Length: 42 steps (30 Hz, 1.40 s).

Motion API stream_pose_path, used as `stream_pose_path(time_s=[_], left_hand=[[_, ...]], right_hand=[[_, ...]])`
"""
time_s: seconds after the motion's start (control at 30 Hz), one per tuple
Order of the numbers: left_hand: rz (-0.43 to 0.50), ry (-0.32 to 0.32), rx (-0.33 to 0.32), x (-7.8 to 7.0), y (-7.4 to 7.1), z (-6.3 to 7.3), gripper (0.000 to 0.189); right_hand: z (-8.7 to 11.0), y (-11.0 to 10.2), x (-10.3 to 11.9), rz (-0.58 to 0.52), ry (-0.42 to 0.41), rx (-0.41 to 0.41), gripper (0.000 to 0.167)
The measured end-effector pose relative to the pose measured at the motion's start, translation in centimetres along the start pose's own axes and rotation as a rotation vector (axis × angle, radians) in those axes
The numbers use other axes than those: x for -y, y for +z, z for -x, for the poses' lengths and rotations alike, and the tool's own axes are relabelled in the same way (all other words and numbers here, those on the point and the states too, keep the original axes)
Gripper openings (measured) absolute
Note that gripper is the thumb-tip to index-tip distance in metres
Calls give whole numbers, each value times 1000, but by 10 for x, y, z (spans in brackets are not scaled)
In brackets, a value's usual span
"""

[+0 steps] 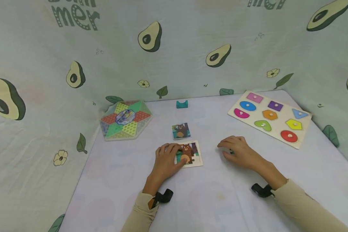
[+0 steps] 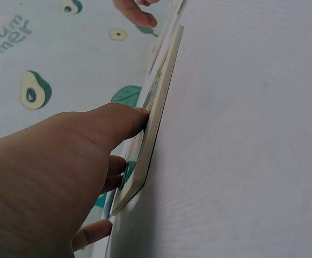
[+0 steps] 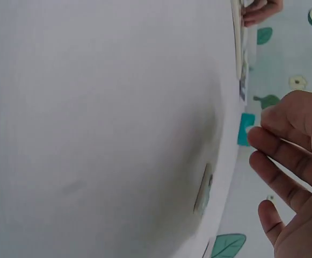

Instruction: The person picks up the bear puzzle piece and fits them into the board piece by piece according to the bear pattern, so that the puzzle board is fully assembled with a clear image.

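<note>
A small wooden jigsaw board point(image 1: 198, 161) with a bear picture lies on the table. My left hand point(image 1: 166, 160) rests on its left side, the thumb on the picture and the other fingers around the upper left corner. In the left wrist view, the thumb touches the face of the board point(image 2: 158, 121). To the right, my right hand point(image 1: 240, 153) hovers with loosely bent fingers and nothing between them. Below it lies a small puzzle piece point(image 3: 203, 191), mostly hidden by the hand in the head view.
A square bear picture card point(image 1: 181, 131) lies just beyond the board, with a teal notched block point(image 1: 182, 104) farther back. At the back left is a hexagonal patterned box point(image 1: 125, 120). A shape puzzle board point(image 1: 269, 119) with coloured pegged pieces lies at the back right.
</note>
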<state>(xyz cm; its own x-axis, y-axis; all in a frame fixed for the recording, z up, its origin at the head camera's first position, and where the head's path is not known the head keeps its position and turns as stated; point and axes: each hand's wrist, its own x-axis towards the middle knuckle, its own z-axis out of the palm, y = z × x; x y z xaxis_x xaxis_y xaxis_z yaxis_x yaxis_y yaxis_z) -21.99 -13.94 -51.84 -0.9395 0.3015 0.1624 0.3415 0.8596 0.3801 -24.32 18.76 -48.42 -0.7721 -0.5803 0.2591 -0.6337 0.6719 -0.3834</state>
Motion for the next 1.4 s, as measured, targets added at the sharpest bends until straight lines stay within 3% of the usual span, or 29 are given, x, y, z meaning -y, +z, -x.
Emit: stream_pose_path(time_s=[0.3,0.63,1.2,1.4], left_hand=[[19,0,-11,3,-1,3,48],[6,6,-13,6,1,3,47],[1,25,-5,3,1,2,50],[-14,17,5,3,3,1,52]], right_hand=[[14,-14,-18,57,103,47,32],[20,-18,-28,74,152,75,32],[17,-11,-33,100,88,48,28],[15,-9,-24,77,31,-9,30]])
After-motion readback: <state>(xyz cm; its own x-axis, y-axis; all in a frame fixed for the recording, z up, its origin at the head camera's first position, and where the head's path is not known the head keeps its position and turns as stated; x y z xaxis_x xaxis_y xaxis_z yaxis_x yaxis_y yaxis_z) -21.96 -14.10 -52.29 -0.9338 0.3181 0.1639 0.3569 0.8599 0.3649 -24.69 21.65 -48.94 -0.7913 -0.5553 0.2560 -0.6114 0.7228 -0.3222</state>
